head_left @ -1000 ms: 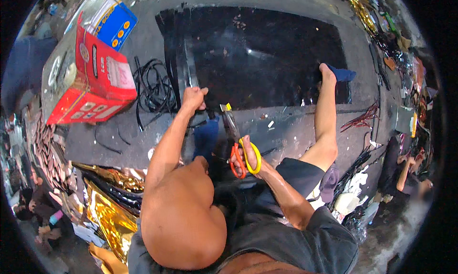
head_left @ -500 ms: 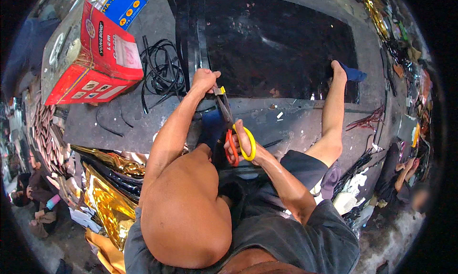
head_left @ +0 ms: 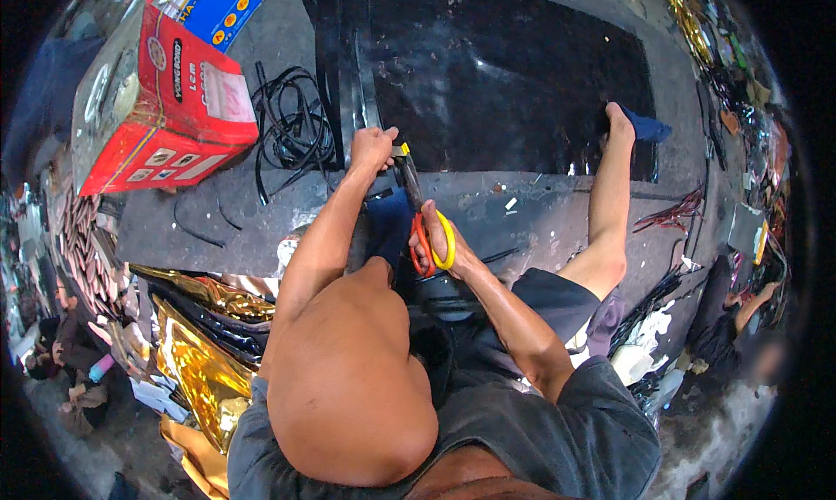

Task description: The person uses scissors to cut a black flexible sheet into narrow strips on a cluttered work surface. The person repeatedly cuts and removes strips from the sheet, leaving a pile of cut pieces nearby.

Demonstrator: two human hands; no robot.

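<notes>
My right hand (head_left: 434,240) is wrapped round the handles of a pair of scissors (head_left: 442,239), one loop yellow and the other red. Its blades point away from me, with a small yellow piece near their tips. Beside those tips, my left hand (head_left: 373,149) is closed on the near end of a long black strip (head_left: 364,73). That strip runs along the left edge of a large black sheet (head_left: 514,82), which lies flat on the grey surface. What sits under the left fingers is partly hidden.
A red carton (head_left: 161,108) and a blue box (head_left: 222,12) stand at the far left. Loose black strips (head_left: 296,121) lie coiled beside the sheet. Gold foil (head_left: 196,352) is heaped at my left. My foot (head_left: 620,121) rests on the sheet's right side.
My right hand and the scissors have moved forward, closer to my left hand. The left hand stays at the strip's near end.
</notes>
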